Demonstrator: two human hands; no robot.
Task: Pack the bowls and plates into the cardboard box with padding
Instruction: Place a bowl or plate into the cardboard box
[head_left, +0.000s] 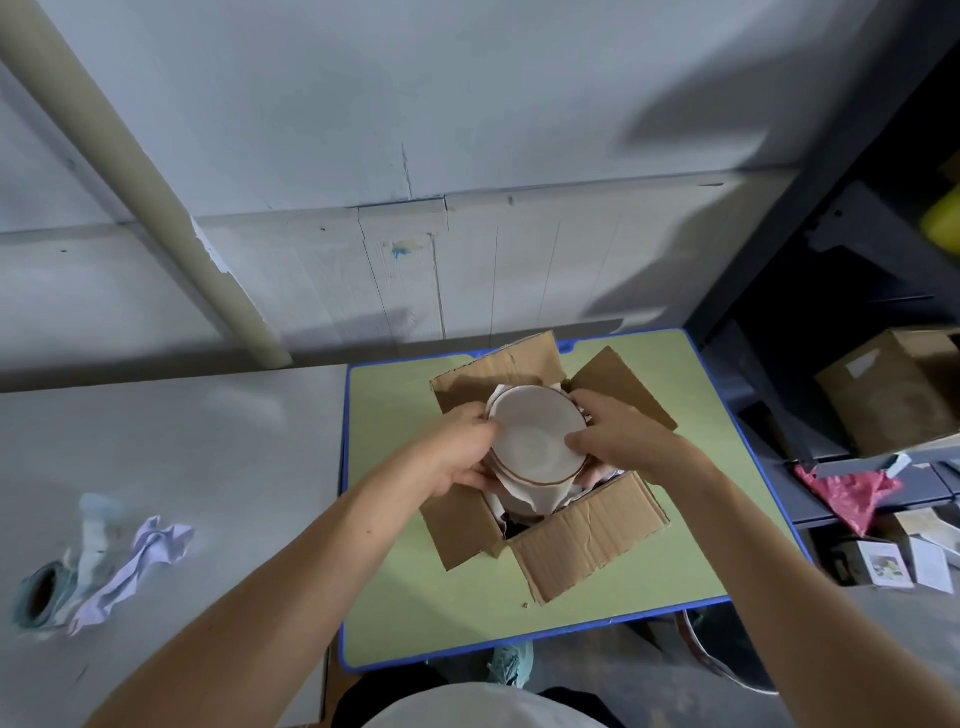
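An open cardboard box (587, 525) stands on a green table with a blue edge (395, 571). Over its opening I hold a stack of white plates with brown rims (537, 439), tilted toward me. My left hand (462, 452) grips the stack's left edge. My right hand (608, 434) grips its right edge, thumb on top. White paper padding (524, 499) shows under the plates inside the box. What lies deeper in the box is hidden.
A grey table (171, 467) on the left carries crumpled white paper (140, 566) and a tape roll (41, 597). Another cardboard box (893, 395) sits on dark shelving to the right, with a pink bag (852, 493) and loose papers (909, 566) below.
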